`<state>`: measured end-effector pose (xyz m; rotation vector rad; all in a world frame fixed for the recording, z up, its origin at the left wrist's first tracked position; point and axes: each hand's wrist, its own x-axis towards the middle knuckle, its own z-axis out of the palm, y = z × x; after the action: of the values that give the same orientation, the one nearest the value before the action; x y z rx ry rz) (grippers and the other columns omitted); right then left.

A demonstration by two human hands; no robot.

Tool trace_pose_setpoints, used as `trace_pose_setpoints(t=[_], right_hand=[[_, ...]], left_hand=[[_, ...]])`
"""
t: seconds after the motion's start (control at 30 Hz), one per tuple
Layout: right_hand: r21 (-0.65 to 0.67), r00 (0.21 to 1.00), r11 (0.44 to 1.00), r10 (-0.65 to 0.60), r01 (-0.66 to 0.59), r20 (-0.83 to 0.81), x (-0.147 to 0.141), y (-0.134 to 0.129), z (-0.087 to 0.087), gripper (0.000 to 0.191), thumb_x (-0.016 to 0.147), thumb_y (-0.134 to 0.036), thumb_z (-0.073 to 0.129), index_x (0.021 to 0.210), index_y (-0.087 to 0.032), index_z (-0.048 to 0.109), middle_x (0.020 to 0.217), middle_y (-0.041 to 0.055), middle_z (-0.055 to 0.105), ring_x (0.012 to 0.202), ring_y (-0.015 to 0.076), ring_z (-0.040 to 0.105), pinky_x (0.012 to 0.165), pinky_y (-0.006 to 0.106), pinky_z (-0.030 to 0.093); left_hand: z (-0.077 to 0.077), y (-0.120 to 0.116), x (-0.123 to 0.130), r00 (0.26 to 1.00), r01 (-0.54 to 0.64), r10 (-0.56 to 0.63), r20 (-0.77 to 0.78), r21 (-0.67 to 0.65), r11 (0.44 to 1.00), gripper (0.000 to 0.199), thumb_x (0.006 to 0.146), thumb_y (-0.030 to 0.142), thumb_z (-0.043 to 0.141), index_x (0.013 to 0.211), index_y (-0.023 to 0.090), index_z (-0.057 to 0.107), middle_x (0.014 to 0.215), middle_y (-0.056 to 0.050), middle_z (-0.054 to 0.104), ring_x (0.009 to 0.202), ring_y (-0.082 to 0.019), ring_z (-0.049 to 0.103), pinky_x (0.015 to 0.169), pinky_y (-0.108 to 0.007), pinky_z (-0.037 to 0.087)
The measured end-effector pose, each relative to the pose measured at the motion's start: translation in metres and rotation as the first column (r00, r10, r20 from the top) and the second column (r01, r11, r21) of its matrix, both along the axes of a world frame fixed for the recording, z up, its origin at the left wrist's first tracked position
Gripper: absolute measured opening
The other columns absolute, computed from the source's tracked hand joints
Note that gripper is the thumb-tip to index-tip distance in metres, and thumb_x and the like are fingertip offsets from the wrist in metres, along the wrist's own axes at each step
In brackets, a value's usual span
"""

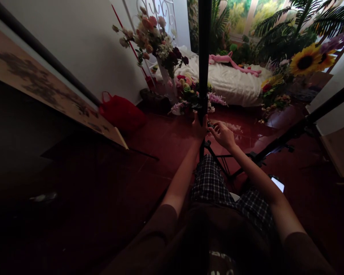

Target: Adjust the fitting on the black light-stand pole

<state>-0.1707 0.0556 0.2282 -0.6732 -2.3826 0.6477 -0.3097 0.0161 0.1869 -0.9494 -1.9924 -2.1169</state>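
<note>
A black upright pole (204,49) stands straight in front of me, with tripod-like legs near its foot. My left hand (200,126) is wrapped round this pole low down. Just to its right, my right hand (222,134) has its thumb and fingers bent together at a small dark knob (211,127) on the pole's side. The fingertips cover most of the knob.
A second black pole (292,135) slants at the right. Flowers in a tall vase (164,76) and sunflowers (305,61) flank a white-covered bed (229,82) ahead. A red bag (122,112) and a leaning painted panel (48,88) are at the left. A lit phone (277,184) lies by my right leg.
</note>
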Motion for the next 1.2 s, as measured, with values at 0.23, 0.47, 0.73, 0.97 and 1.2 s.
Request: trace_pose_setpoints(t=[0.23, 0.47, 0.73, 0.97, 1.2], right_hand=[[-0.336, 0.999, 0.942, -0.021, 0.003, -0.050, -0.013, 0.001, 0.001, 0.058, 0.094, -0.068, 0.035, 0.069, -0.020, 0.057, 0.053, -0.0001, 0.061, 0.056, 0.0147, 0.061, 0.058, 0.023, 0.040], [-0.567, 0.996, 0.820, 0.032, -0.076, -0.086, -0.015, 0.004, 0.000, 0.067, 0.087, -0.077, 0.039, 0.067, -0.017, 0.061, 0.051, 0.0027, 0.064, 0.042, 0.0133, 0.058, 0.044, 0.023, 0.041], [-0.723, 0.958, 0.678, -0.103, -0.130, -0.268, 0.070, 0.005, -0.010, 0.056, 0.072, -0.069, 0.068, 0.087, -0.015, 0.070, 0.071, 0.0069, 0.074, 0.056, 0.0145, 0.069, 0.053, 0.023, 0.054], [-0.857, 0.734, 0.515, -0.580, -0.006, -0.354, 0.179, 0.015, -0.032, 0.036, 0.072, -0.053, 0.072, 0.089, -0.021, 0.069, 0.077, 0.0048, 0.077, 0.062, 0.0167, 0.072, 0.053, 0.025, 0.057], [-0.885, 0.525, 0.463, -0.767, 0.055, -0.369, 0.223, 0.023, -0.036, 0.033, 0.068, -0.046, 0.074, 0.085, -0.019, 0.067, 0.070, 0.0032, 0.075, 0.056, 0.0160, 0.071, 0.050, 0.023, 0.055]], left_hand=[[0.004, -0.003, 0.002, 1.000, 0.000, 0.001, 0.030, -0.041, 0.999, 0.044, 0.088, 0.058, 0.057, 0.110, 0.020, 0.063, 0.073, -0.005, 0.068, 0.064, -0.016, 0.064, 0.059, -0.026, 0.046], [0.003, -0.005, 0.002, 0.999, 0.032, -0.030, 0.040, -0.042, 0.999, 0.045, 0.089, 0.060, 0.055, 0.107, 0.020, 0.062, 0.075, -0.004, 0.068, 0.065, -0.016, 0.064, 0.063, -0.026, 0.049], [-0.027, -0.009, 0.038, 0.991, -0.111, 0.104, 0.082, 0.092, 0.990, 0.049, 0.099, 0.054, 0.029, 0.126, 0.019, 0.050, 0.123, -0.016, 0.061, 0.126, -0.021, 0.054, 0.105, -0.038, 0.043], [-0.093, -0.020, 0.123, 0.963, -0.233, 0.241, 0.118, -0.080, 0.969, 0.052, 0.096, 0.041, 0.039, 0.139, 0.012, 0.037, 0.146, -0.025, 0.037, 0.142, -0.029, 0.034, 0.120, -0.049, 0.024], [-0.097, 0.020, 0.216, 0.973, 0.201, -0.194, 0.124, -0.045, 0.979, 0.042, 0.095, 0.042, 0.045, 0.129, 0.018, 0.042, 0.129, -0.018, 0.048, 0.121, -0.025, 0.050, 0.109, -0.046, 0.039]])
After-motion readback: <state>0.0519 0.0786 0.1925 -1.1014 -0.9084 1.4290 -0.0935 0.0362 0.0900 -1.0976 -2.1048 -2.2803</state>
